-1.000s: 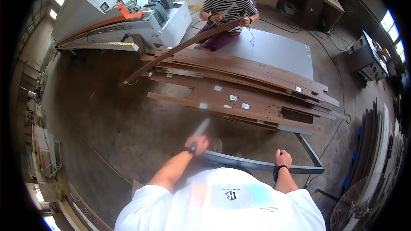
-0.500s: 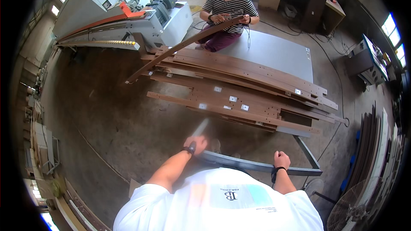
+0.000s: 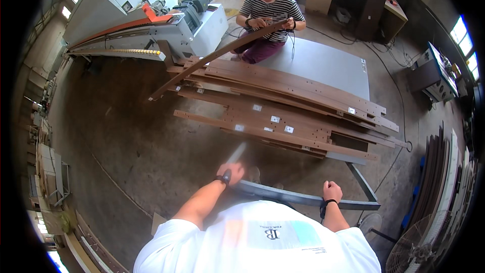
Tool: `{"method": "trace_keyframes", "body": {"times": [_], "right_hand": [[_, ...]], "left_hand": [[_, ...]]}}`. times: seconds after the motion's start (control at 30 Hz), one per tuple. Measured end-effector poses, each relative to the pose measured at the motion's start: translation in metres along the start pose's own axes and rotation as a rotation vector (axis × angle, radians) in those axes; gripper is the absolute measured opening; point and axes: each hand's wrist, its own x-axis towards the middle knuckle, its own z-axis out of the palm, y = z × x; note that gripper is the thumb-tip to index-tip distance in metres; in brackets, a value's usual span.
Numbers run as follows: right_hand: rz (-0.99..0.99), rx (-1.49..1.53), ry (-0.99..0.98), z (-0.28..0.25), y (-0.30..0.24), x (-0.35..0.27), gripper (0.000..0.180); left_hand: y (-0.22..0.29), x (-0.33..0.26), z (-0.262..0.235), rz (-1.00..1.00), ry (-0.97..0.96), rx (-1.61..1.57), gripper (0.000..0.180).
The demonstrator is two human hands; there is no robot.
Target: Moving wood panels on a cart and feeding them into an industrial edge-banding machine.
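A grey metal frame point(image 3: 290, 192) of a cart runs across in front of me. My left hand point(image 3: 234, 173), with a dark watch on the wrist, is closed at its left corner, where a pale side bar goes away from me; the fingers are somewhat blurred. My right hand point(image 3: 332, 191), a black band at the wrist, is curled closed by the right part of the front bar; what it holds, if anything, is hidden. Beyond the frame lies a stack of brown boards point(image 3: 273, 114) with drilled holes and small white labels. Neither hand touches the boards.
Across the stack a co-worker point(image 3: 270, 12) in a striped shirt holds a long brown strip point(image 3: 217, 53) slanting over the boards. A large grey panel point(image 3: 328, 60) lies behind. A machine point(image 3: 197, 25) stands far left, a caged fan point(image 3: 417, 247) near right, leaning boards point(image 3: 444, 172) at right.
My hands keep their places at the metal frame. The co-worker's hands and the long strip have shifted only very slightly.
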Motion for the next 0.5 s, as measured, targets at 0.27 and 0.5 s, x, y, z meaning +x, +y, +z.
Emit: {"method": "trace_keyframes", "body": {"times": [0.27,0.5], "right_hand": [[-0.01,-0.008,-0.005,0.0055,0.0052,0.0028,0.038],[0.012,-0.001,-0.026,0.0013,0.002,0.0019,0.038]], "left_hand": [[0.0036,-0.0011,-0.0024,0.002,0.0,-0.008,0.032],[0.0002,0.0006,0.0006,0.015,0.005,-0.005,0.032]]}}
